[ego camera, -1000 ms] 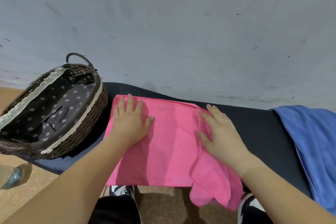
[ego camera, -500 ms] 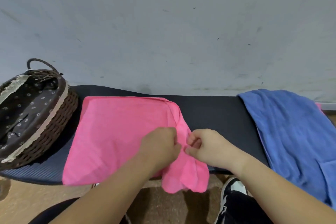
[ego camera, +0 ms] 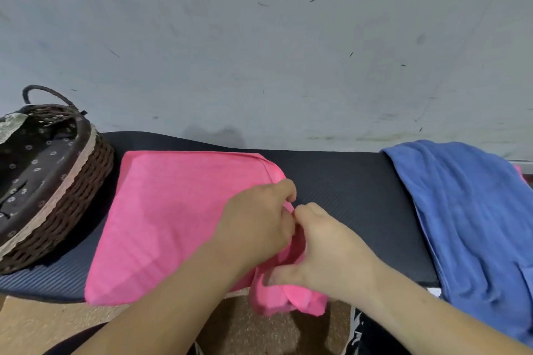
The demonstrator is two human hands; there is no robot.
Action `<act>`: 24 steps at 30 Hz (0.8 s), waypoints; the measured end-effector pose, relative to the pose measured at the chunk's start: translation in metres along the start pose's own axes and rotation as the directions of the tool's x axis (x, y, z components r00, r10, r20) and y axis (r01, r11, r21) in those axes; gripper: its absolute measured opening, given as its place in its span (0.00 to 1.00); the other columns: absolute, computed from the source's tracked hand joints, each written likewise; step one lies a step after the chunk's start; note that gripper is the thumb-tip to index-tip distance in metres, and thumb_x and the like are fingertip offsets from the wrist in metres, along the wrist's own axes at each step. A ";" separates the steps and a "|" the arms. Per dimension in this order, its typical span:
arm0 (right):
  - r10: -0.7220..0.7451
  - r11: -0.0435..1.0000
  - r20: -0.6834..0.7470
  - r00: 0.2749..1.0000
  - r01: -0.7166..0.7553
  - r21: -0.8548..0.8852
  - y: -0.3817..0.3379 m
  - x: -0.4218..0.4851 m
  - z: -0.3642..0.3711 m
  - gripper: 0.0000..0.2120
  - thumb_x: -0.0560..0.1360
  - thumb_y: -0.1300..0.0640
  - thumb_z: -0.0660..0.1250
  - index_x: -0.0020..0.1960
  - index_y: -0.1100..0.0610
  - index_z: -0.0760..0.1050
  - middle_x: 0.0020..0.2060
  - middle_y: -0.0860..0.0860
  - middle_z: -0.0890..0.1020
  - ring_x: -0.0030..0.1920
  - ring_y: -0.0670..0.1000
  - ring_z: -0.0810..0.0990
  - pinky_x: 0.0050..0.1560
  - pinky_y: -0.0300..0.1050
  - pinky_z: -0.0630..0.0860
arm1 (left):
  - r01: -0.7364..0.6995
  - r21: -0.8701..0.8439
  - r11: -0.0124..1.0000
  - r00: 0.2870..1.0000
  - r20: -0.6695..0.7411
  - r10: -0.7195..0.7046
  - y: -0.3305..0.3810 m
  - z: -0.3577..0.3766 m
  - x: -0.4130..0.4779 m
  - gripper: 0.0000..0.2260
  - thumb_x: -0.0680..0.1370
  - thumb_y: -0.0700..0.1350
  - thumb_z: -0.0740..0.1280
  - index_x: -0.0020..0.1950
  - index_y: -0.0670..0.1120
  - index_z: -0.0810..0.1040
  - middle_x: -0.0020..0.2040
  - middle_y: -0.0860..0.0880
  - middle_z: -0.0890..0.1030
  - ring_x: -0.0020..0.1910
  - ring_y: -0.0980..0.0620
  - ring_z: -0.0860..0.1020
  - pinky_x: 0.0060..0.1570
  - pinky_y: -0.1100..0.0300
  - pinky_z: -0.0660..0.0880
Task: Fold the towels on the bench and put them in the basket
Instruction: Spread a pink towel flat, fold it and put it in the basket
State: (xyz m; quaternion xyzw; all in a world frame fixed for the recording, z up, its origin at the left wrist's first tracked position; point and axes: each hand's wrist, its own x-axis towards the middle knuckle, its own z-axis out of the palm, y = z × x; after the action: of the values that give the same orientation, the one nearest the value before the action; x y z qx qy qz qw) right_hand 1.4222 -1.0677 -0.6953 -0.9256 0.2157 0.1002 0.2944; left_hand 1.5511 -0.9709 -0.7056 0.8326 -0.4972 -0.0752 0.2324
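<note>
While hands (ego camera: 256,225) (ego camera: 331,253) pinch it, pink towel (ego camera: 173,225) between

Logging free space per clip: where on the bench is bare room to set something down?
Bare bench lies between the pink towel and the blue towel, beyond the right hand. A narrow strip runs behind the pink towel. Crowded left end: basket beside pink towel.

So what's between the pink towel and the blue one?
In the head view, only bare black bench between pink towel and blue towel, plus the right hand gripping the pink edge.
</note>
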 end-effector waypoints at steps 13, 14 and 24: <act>0.010 0.958 -0.327 0.945 0.085 0.273 0.036 0.000 -0.006 0.08 0.78 0.57 0.67 0.43 0.50 0.69 0.35 0.48 0.77 0.36 0.47 0.76 0.39 0.50 0.75 | -0.003 -0.355 0.935 1.000 -0.004 0.002 -0.028 0.004 -0.009 0.10 0.81 0.39 0.64 0.60 0.50 0.79 0.48 0.51 0.84 0.46 0.52 0.81 0.49 0.53 0.79; 0.070 0.937 -0.359 0.931 0.062 0.343 0.041 0.001 -0.012 0.08 0.80 0.57 0.65 0.44 0.50 0.69 0.33 0.49 0.78 0.33 0.48 0.76 0.36 0.50 0.74 | -0.026 -0.268 0.963 0.999 0.021 0.033 -0.031 0.006 -0.010 0.11 0.81 0.41 0.65 0.62 0.48 0.79 0.52 0.51 0.83 0.49 0.53 0.80 0.52 0.53 0.78; 0.321 0.942 -0.559 0.765 -0.193 0.276 0.091 0.012 -0.046 0.18 0.81 0.48 0.62 0.69 0.52 0.70 0.63 0.49 0.76 0.57 0.50 0.79 0.54 0.53 0.78 | -0.161 0.079 0.984 0.986 0.065 0.156 -0.022 0.032 0.000 0.18 0.75 0.47 0.68 0.64 0.45 0.80 0.61 0.46 0.81 0.57 0.44 0.79 0.58 0.52 0.79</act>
State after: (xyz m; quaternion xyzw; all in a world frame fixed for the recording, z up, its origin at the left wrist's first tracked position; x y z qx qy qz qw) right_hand 1.3936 -1.1657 -0.7080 -0.8364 0.4314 -0.1785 0.2872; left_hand 1.5566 -0.9720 -0.7438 0.7968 -0.5711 -0.0602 0.1877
